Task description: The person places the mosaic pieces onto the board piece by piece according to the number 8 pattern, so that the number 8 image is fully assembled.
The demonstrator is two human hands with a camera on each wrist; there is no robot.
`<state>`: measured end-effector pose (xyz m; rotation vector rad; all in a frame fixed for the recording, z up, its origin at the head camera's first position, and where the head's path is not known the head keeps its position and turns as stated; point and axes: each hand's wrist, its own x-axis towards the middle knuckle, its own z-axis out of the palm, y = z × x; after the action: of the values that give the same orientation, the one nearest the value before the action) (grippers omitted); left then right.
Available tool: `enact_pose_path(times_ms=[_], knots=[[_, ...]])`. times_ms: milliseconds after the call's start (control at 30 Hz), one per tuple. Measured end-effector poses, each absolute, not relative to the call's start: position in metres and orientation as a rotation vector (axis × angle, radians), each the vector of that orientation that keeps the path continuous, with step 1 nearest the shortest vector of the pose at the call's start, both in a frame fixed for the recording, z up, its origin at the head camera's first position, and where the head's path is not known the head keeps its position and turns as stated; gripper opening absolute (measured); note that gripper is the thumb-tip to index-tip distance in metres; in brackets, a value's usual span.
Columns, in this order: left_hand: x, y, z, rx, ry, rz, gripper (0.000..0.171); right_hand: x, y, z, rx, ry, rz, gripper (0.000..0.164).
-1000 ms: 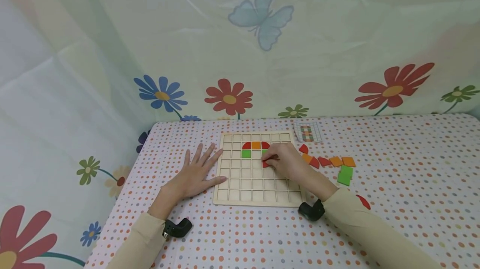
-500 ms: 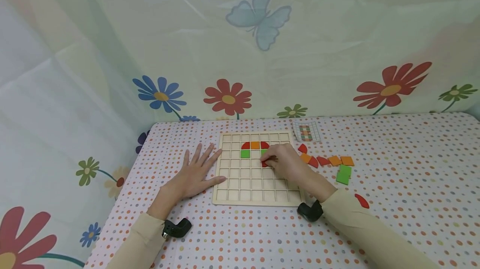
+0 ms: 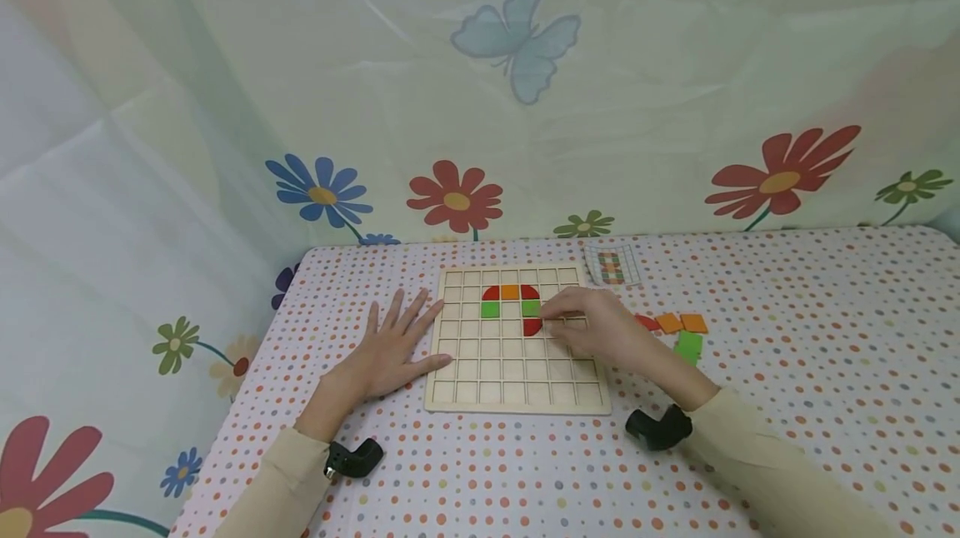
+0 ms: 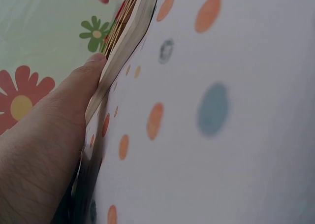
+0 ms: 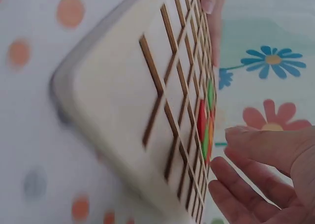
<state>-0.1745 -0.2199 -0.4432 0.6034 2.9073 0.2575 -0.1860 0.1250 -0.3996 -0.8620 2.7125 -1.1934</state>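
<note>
In the head view a wooden grid board [image 3: 480,370] lies on the dotted table. My left hand [image 3: 390,351] rests spread beside it, fingertips and thumb at its left edge. Set in the cells are an orange square tile [image 3: 510,292] between two red quarter-round tiles, with a green square tile [image 3: 491,309] and another green tile [image 3: 530,308] below. Under the right green one sits a red quarter-round tile [image 3: 532,326]. My right hand [image 3: 600,328] hovers just right of it, fingers loosely bent. The right wrist view shows nothing between thumb and fingers [image 5: 231,177].
Past the board's far right corner lies a printed pattern card [image 3: 611,265]. Loose orange tiles [image 3: 668,322], a red quarter-round tile [image 3: 647,322] and green tiles [image 3: 689,344] lie to the right, partly behind my right forearm. A flowered cloth [image 3: 517,146] hangs behind the table.
My right hand has let go of the red quarter-round tile, now in its cell, and drawn back to the right. Its arm now covers several loose tiles. The left hand stays put.
</note>
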Motion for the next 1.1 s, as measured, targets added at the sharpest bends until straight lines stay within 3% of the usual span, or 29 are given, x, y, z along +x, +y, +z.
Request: enact_pose_path(times_ms=[267, 567, 1100], knots=[[-0.173, -0.22, -0.443, 0.593, 2.916, 0.261, 0.092, -0.186, 0.192, -0.386, -0.71, 2.88, -1.047, 0.021], [-0.17, -0.224, -0.445, 0.593, 2.922, 0.274, 0.091, -0.19, 0.262, -0.405, -0.522, 2.941, -0.915, 0.027], [-0.173, -0.22, -0.446, 0.592, 2.919, 0.264, 0.092, -0.191, 0.282, -0.413, -0.364, 2.909, -0.91, 0.029]])
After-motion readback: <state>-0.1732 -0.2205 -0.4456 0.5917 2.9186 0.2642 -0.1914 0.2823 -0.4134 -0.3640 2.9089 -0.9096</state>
